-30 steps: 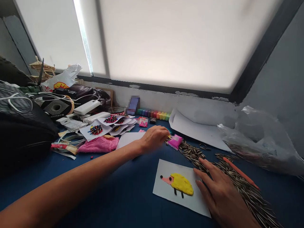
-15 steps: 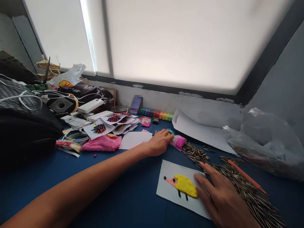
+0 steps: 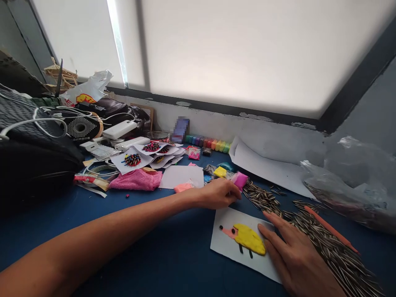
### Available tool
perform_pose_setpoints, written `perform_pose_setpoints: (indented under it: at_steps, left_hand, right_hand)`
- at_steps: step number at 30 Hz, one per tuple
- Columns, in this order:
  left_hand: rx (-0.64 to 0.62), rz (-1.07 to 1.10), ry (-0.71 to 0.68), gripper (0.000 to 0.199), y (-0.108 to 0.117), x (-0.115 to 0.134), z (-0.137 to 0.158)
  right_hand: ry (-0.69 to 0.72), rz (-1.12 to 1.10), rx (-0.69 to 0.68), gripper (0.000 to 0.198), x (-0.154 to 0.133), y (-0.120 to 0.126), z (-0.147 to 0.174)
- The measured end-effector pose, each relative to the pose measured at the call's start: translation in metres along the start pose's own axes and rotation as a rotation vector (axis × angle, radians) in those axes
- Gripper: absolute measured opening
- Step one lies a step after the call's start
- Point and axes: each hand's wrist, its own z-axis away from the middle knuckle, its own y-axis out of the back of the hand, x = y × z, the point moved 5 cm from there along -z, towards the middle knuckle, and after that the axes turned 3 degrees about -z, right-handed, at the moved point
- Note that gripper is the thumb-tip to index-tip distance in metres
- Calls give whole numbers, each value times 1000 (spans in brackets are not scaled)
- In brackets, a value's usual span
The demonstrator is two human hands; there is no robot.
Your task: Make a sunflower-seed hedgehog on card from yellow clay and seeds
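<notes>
On the blue tabletop lies a white card (image 3: 230, 258) bearing a hedgehog figure of modelling clay: a yellow body (image 3: 250, 239), a pink snout, black eye, nose and legs. My right hand (image 3: 293, 251) rests with fingers spread on the card's right side, beside the yellow clay. Above the card's top edge, my left hand (image 3: 221, 193) has its fingers curled inward; whatever they may hold is hidden. Just behind it are a yellow clay packet (image 3: 220, 172) and a magenta clay packet (image 3: 240, 180). Striped sunflower seeds (image 3: 262, 198) spread from there to the right.
An orange clay strip (image 3: 331, 229) lies across the seeds. Finished seed-and-clay cards (image 3: 132, 160), a pink cloth (image 3: 136, 180) and a black bag (image 3: 34, 165) fill the left. White sheets (image 3: 266, 165) and a clear plastic bag (image 3: 355, 185) lie along the back right.
My left hand has drawn back from the clay packets toward the card, its fingers now curled, uncovering the yellow packet. My right hand stays on the card. The view has shifted slightly.
</notes>
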Motion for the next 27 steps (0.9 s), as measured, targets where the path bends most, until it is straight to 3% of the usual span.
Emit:
perform_pose_setpoints:
  at_steps: [2, 4, 8, 13, 19, 22, 27]
  left_hand:
    - [-39, -4, -13, 9, -3, -2, 0]
    - [-51, -26, -15, 15, -6, -4, 0]
    - [16, -107, -2, 21, -15, -5, 2]
    - [67, -195, -39, 7, -19, 5, 7]
    - [48, -267, -42, 17, -17, 14, 13]
    - [32, -289, -18, 11, -17, 13, 14]
    - [8, -306, 31, 21, -19, 11, 16]
  right_hand:
    - [16, 6, 2, 39, -1, 0, 0]
    - [34, 23, 22, 39, -1, 0, 0]
    - [72, 41, 52, 38, 0, -1, 0]
    - [93, 66, 78, 45, -2, -2, 4]
    - [55, 77, 23, 49, -3, -8, 9]
    - [94, 75, 41, 48, -3, -7, 9]
    - [103, 86, 76, 46, 0, -5, 10]
